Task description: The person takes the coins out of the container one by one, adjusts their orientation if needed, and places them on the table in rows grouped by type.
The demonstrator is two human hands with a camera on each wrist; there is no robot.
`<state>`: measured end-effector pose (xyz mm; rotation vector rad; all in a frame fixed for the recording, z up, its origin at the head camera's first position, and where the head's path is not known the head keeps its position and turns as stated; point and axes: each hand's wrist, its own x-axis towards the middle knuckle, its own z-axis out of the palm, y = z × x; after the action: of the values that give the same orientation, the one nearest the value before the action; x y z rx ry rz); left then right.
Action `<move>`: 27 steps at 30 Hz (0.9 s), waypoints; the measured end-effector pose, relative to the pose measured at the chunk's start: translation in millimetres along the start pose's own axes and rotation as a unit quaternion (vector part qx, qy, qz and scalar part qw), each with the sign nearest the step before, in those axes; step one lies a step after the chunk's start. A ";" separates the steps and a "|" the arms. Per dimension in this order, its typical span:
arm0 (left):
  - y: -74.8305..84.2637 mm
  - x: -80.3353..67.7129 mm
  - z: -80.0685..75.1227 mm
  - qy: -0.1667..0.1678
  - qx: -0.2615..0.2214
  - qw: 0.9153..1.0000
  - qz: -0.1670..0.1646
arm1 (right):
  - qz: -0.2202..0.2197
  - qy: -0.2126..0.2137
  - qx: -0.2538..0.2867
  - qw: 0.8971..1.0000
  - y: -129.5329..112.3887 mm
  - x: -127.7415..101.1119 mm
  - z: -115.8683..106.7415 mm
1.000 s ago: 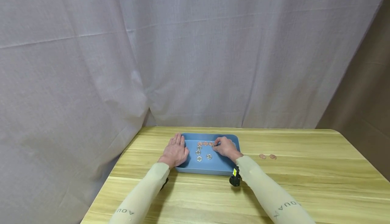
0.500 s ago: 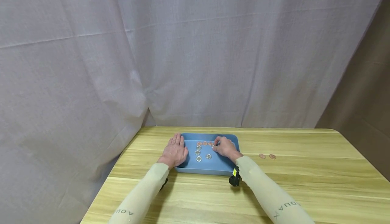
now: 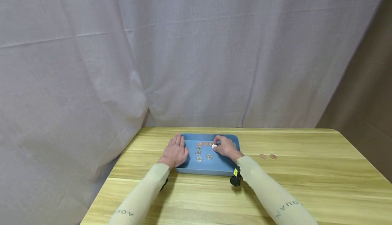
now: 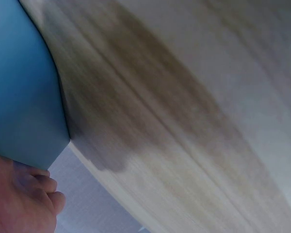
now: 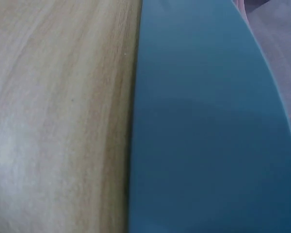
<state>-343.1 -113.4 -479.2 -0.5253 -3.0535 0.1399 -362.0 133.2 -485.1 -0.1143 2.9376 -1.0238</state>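
Two hands are at the tray [image 3: 226,169], which sits on the table [image 3: 306,180] in front of me. My left hand [image 3: 175,153] lies flat with straight fingers on the tray's left edge, steadying it. My right hand [image 3: 225,147] is over the far right part of the tray, fingers curled, and a silver coin [image 3: 214,146] shows bright at my fingertips; I seem to be pinching it, though the view is too small to be sure it is off the floor of the tray. Copper coins [image 3: 204,144] run in a short row along the far side, and silver coins [image 3: 199,153] sit in a column below them, with another one [image 3: 209,157] to their right. Two more copper coins [image 3: 267,156] lie on the table, well apart from the tray on my right. I judge I am midway through sorting, placing this coin. Next I need a light, precise set-down without nudging the neighbours. My wrist views show only tray and wood.
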 end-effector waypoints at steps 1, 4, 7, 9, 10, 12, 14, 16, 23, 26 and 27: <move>-0.3 0.1 -0.2 0.000 0.002 1.000 0.000 | -0.001 0.001 0.001 1.000 -0.2 0.4 -0.3; -0.4 0.7 -0.2 0.002 0.001 1.000 0.002 | -0.010 0.002 0.004 1.000 0.3 1.0 -0.9; 0.1 1.2 -0.7 0.001 -0.002 1.000 0.003 | -0.022 0.001 0.010 1.000 1.6 1.5 -1.2; 0.5 1.2 -1.0 -0.001 -0.002 1.000 0.002 | -0.032 -0.001 0.013 0.999 2.9 2.3 -1.1; 0.7 1.0 -1.1 -0.002 -0.002 1.000 0.002 | -0.035 -0.002 0.016 0.999 3.5 2.4 -1.2; 1.1 0.8 -1.0 -0.003 -0.001 1.000 0.001 | -0.045 -0.004 0.022 0.999 4.4 2.2 -1.4; 1.1 0.8 0.0 -0.001 -0.001 1.000 0.002 | -0.055 -0.005 0.029 0.998 4.9 1.4 -1.9; 1.3 0.5 0.9 0.002 -0.002 1.000 0.004 | -0.064 -0.007 0.039 0.997 5.0 -0.3 -3.3; 1.1 1.0 1.8 0.009 -0.014 1.000 0.003 | -0.075 -0.026 0.098 0.992 1.0 -8.4 -11.5; 0.4 0.9 1.7 0.007 -0.012 1.000 0.000 | -0.082 -0.022 0.105 0.991 -0.2 -12.2 -14.3; 0.1 0.7 1.5 0.005 -0.011 1.000 -0.001 | -0.085 -0.021 0.105 0.991 -0.5 -13.5 -15.1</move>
<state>-343.8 -113.2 -480.7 -0.5223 -3.0500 0.1044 -349.3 143.3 -473.0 -0.3802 2.7998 -1.3286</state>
